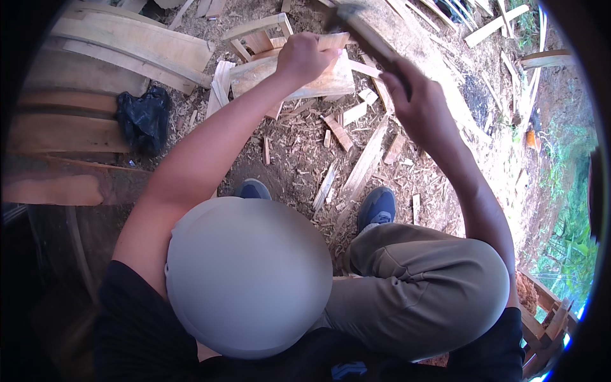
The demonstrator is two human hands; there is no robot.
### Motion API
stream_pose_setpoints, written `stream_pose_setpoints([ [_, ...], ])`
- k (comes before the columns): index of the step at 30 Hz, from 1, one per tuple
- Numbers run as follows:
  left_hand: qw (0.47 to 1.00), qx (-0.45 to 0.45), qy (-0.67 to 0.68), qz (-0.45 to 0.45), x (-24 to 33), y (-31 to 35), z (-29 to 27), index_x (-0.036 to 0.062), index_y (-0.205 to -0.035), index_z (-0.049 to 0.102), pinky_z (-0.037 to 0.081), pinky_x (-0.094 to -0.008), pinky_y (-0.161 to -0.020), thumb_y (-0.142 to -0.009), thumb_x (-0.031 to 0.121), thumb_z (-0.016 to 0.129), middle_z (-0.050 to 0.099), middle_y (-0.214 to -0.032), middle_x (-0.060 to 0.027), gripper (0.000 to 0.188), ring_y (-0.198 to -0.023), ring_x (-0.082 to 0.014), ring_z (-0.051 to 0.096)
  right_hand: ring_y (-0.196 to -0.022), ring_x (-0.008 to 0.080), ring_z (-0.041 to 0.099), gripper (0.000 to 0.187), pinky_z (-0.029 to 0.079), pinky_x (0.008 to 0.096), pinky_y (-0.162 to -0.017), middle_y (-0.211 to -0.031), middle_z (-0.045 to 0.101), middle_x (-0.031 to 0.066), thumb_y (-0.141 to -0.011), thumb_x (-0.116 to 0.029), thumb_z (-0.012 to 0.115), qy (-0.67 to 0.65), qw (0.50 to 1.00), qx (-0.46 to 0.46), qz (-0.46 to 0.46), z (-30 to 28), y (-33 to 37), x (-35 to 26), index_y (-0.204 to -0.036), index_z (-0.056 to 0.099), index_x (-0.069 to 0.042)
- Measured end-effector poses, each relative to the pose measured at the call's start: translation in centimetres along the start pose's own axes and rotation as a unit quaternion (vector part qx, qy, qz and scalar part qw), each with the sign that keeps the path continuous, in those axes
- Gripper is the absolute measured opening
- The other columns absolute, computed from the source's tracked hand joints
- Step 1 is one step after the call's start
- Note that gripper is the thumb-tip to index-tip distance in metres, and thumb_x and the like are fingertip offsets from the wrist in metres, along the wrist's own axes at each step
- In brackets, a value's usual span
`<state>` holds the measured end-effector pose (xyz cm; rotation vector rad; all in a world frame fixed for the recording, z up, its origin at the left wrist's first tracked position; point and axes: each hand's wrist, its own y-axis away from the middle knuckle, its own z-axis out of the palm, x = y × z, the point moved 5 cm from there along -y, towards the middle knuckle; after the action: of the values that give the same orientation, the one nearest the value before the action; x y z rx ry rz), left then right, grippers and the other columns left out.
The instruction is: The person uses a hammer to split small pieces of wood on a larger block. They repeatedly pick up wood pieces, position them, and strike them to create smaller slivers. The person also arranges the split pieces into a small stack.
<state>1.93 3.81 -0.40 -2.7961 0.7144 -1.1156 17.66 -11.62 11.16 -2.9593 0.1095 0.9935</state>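
My right hand [415, 95] is closed round the handle of a hammer [372, 38], raised to the right of my left hand, its head blurred near the top edge. My left hand [300, 58] is closed on a small piece of wood [335, 41] that juts out to the right of the fingers. Whether a nail sits between the fingertips is hidden. Beneath that hand stands a small wooden frame [258, 27], with a wide pale board [340, 79] across its near side.
Long planks [127, 38] lie stacked at the left, with a black plastic bag [143, 118] on them. Wood offcuts [366, 162] and shavings litter the ground around my shoes [377, 207]. Green plants [566, 235] grow at the right.
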Motion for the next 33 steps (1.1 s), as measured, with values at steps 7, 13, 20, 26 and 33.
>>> stream_pose_setpoints([
  [7,0.997,-0.053,-0.036,-0.036,0.5,-0.7,-0.6,-0.0016,-0.090,0.076,0.058,-0.0438,-0.072,-0.082,0.048,0.078,0.074,-0.085,-0.0208,0.051,-0.080,-0.0336,0.074,-0.076,0.0336,0.073,0.033,0.053,0.0449,-0.071,-0.091,0.073,0.0231,-0.102,-0.025,0.062,-0.033,0.993,0.113,-0.005,-0.5,0.2,1.8,-0.127,0.062,-0.003],
  [13,0.993,-0.076,0.086,-0.027,-0.9,-1.4,0.1,0.0024,-0.093,0.077,0.058,-0.0434,-0.075,-0.095,0.048,0.067,0.073,-0.080,-0.0174,0.047,-0.078,-0.0311,0.073,-0.065,0.0248,0.065,0.034,0.048,0.0405,-0.064,-0.083,0.070,0.0179,-0.106,-0.030,0.057,-0.087,0.984,0.146,0.056,0.1,0.4,3.6,-0.124,0.061,-0.001],
  [20,0.948,-0.018,0.316,0.035,2.4,-1.6,-1.6,0.0086,-0.144,0.052,0.063,-0.0280,-0.065,-0.102,0.023,0.063,0.069,-0.096,-0.0076,0.045,-0.077,-0.0122,0.071,-0.046,0.0034,0.043,0.030,0.034,0.0228,-0.038,-0.071,0.050,-0.0024,-0.108,-0.033,0.054,-0.291,0.928,0.184,0.144,0.9,0.4,6.1,-0.117,0.057,-0.005],
  [26,0.937,-0.030,0.348,0.026,3.6,-1.6,-2.5,0.0070,-0.138,0.055,0.063,-0.0272,-0.059,-0.098,0.015,0.068,0.069,-0.091,-0.0073,0.043,-0.075,-0.0110,0.070,-0.043,0.0039,0.040,0.025,0.033,0.0228,-0.035,-0.075,0.049,-0.0002,-0.109,-0.031,0.052,-0.395,0.878,0.164,0.216,2.3,0.8,6.9,-0.109,0.051,-0.006],
  [33,0.927,0.006,0.375,-0.025,4.0,-1.2,-2.7,-0.0052,-0.130,0.042,0.068,-0.0344,-0.065,-0.100,0.019,0.067,0.065,-0.107,-0.0195,0.046,-0.086,-0.0232,0.074,-0.044,0.0038,0.045,0.053,0.041,0.0215,-0.037,-0.076,0.056,0.0019,-0.089,-0.035,0.082,-0.381,0.887,0.106,0.237,3.9,1.0,7.9,-0.114,0.053,0.001],
])
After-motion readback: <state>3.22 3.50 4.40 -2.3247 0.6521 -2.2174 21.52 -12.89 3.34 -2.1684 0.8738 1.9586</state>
